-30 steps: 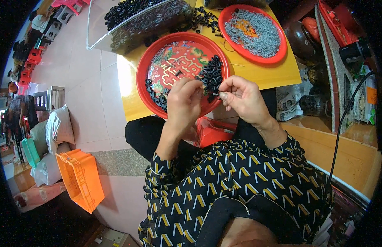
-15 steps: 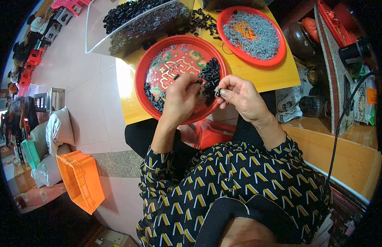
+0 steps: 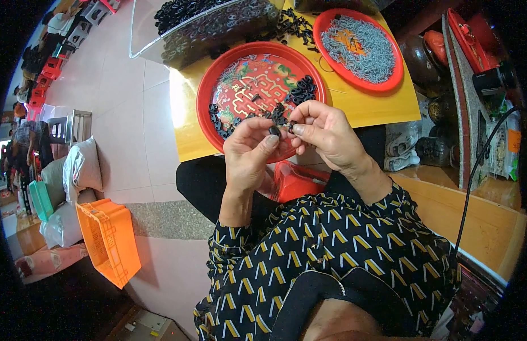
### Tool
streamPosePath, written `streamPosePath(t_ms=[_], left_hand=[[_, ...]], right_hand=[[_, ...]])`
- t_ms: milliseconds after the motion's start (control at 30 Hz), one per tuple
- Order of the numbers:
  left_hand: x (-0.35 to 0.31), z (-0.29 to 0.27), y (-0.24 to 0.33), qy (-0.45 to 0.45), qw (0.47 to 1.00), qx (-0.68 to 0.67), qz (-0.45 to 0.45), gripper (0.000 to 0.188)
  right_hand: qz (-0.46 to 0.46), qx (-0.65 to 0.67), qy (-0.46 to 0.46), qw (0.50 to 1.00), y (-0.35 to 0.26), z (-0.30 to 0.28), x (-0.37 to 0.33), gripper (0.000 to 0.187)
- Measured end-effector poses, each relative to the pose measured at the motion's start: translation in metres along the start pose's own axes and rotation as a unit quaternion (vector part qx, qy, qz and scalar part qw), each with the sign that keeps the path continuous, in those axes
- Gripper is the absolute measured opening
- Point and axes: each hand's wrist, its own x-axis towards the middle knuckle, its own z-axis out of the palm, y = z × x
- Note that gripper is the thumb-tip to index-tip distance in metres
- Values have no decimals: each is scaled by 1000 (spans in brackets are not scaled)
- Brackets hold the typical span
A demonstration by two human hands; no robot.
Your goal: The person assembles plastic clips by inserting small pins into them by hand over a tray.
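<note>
My left hand [image 3: 247,152] pinches a small black plastic piece [image 3: 274,131] between thumb and fingertips. Close beside it, my right hand [image 3: 330,138] grips another small black part [image 3: 292,127], with a thin pale bit like a screw at the fingertips. Both hands are over the near rim of a round red tray [image 3: 204,113] with a flowered, gold-patterned bottom. Inside the tray, black ring-shaped parts [image 3: 302,91] are heaped at the right, and more lie at the left edge. Some loose grey screws [image 3: 232,71] are at its far left.
A red plate [image 3: 396,77] full of grey screws [image 3: 368,62] stands at the far right of the yellow tabletop [image 3: 382,111]. Behind the tray is a clear bin [image 3: 218,34] of black parts, beside loose black pegs [image 3: 297,25]. An orange crate [image 3: 113,236] sits on the floor, left.
My left hand has come up from inside the tray to its near rim, now showing a black piece at its fingertips. The right hand stays close by. The whole view has shifted slightly.
</note>
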Motion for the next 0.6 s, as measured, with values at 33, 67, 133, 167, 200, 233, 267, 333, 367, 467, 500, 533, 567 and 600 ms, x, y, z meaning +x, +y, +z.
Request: streamPosePath(t_ms=[33, 67, 133, 167, 200, 233, 267, 333, 367, 467, 500, 533, 567, 600], left_hand=[[1, -3, -3, 5, 999, 1, 45, 20], [1, -5, -5, 11, 996, 2, 89, 19], [2, -5, -5, 12, 994, -34, 102, 19], [3, -4, -5, 14, 991, -69, 113, 20], [3, -3, -6, 15, 987, -103, 123, 20], [2, 2, -7, 14, 987, -104, 123, 20], [1, 8, -8, 28, 983, -134, 122, 20], [-1, 14, -11, 43, 978, -165, 120, 21], [-1, 15, -13, 61, 977, -160, 131, 21], [-2, 14, -13, 79, 976, -150, 135, 19], [-3, 13, -12, 78, 978, -145, 129, 18], [-3, 11, -10, 79, 978, -145, 129, 18], [-3, 8, -9, 82, 982, -113, 129, 16], [-3, 5, -7, 84, 985, -80, 129, 15]], right_hand=[[-5, 2, 10, 1000, 2, 1, 0, 12], [-5, 1, 9, 1000, 3, 2, 0, 12], [-19, 8, 14, 1000, 7, 5, -1, 13], [-19, 7, 14, 1000, 9, 7, -1, 13], [-20, 23, 18, 999, 12, 11, 0, 12], [-21, 40, 21, 999, 14, 13, 0, 11], [-20, 39, 20, 999, 17, 15, 2, 11], [-41, 105, 21, 993, 21, 18, 5, 12], [-41, 104, 21, 993, 21, 19, 6, 12], [-51, 117, 33, 991, 22, 20, 7, 12], [-51, 107, 31, 992, 23, 18, 7, 13], [-52, 98, 28, 993, 24, 18, 7, 15], [-52, 98, 29, 993, 23, 17, 7, 15], [-49, 87, 38, 994, 23, 18, 8, 14]])
